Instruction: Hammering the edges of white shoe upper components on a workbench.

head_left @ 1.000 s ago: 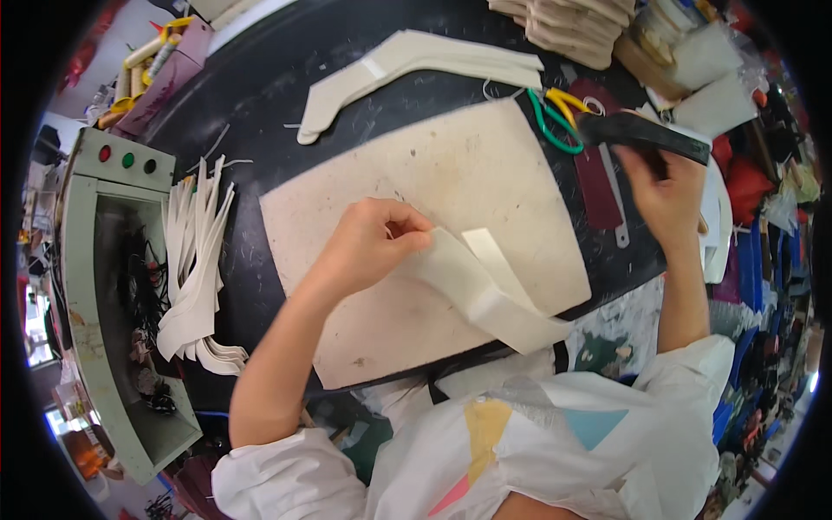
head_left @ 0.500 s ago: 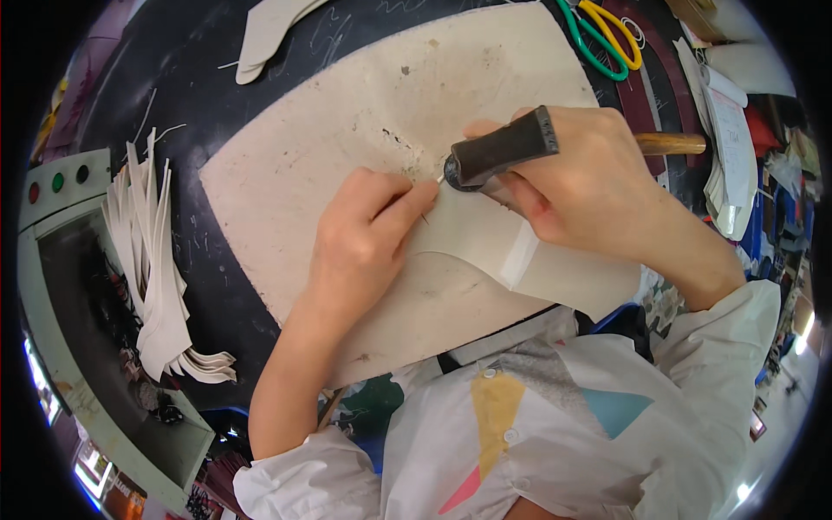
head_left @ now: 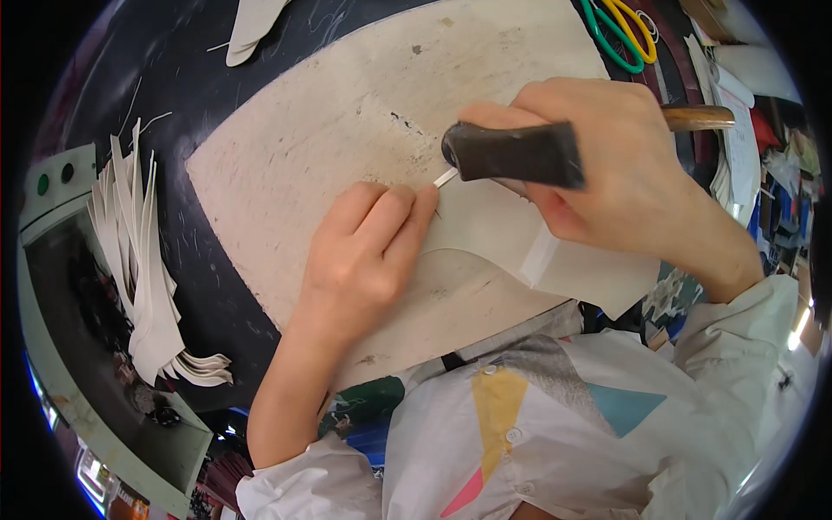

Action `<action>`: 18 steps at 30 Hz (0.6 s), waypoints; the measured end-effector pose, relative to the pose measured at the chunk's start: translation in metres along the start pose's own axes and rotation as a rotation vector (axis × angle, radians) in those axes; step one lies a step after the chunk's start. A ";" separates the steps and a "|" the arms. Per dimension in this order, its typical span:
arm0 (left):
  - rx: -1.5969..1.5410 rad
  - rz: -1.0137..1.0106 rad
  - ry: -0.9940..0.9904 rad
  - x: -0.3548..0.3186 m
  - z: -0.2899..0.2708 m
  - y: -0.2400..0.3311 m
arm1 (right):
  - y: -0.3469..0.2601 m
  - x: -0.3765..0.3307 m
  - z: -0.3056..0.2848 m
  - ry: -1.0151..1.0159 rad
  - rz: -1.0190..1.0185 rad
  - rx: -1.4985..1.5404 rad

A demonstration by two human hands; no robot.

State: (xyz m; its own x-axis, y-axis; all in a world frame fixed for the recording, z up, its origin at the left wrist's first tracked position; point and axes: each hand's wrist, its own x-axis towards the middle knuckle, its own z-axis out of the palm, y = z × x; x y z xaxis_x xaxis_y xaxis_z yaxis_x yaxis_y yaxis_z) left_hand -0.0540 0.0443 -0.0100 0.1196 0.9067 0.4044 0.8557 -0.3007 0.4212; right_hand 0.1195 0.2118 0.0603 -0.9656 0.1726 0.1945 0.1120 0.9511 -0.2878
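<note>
A hammer (head_left: 520, 156) with a dark head and a wooden handle is gripped in my right hand (head_left: 611, 160), its head just right of my left fingertips. My left hand (head_left: 360, 260) is closed, thumb and fingers pressed together at the edge of a cream sheet piece (head_left: 485, 217). A narrow white strip (head_left: 445, 178) shows between my left fingertips and the hammer head. Whether the head touches the strip I cannot tell. Beneath both hands lies a large, worn beige board (head_left: 303, 139) with scuffs. A paler band (head_left: 539, 258) crosses the cream piece.
On the black table (head_left: 208, 260), a bundle of cream strips (head_left: 143, 277) lies at left, beside a grey metal cabinet (head_left: 65, 195). More cream pieces (head_left: 251, 30) rest at the far edge. Green- and yellow-handled scissors (head_left: 628, 39) and papers (head_left: 737, 160) are at far right.
The hammer head has turned and shifted slightly right of my left fingertips, so more of the white strip shows. The whole view has moved a little; my left hand stays closed at the piece's edge.
</note>
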 end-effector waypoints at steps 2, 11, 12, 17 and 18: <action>-0.012 -0.026 -0.024 0.001 -0.002 0.002 | -0.007 0.000 -0.003 0.015 0.062 0.040; -0.081 -0.082 0.018 -0.008 -0.005 -0.001 | -0.019 -0.003 0.009 -0.010 0.071 0.089; -0.085 -0.094 0.013 -0.009 -0.006 0.000 | -0.010 -0.004 0.017 0.034 0.034 0.077; -0.081 -0.173 0.062 -0.010 0.000 0.007 | 0.007 -0.011 0.006 0.125 0.158 -0.039; -0.085 -0.159 0.081 -0.011 0.002 0.006 | 0.007 -0.019 0.003 0.140 0.189 -0.011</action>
State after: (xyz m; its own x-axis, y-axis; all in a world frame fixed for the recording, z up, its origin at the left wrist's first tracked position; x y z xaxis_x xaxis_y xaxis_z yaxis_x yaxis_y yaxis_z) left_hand -0.0492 0.0327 -0.0133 -0.0573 0.9191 0.3899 0.8146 -0.1828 0.5505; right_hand 0.1381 0.2146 0.0517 -0.8855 0.3807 0.2664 0.2909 0.9013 -0.3210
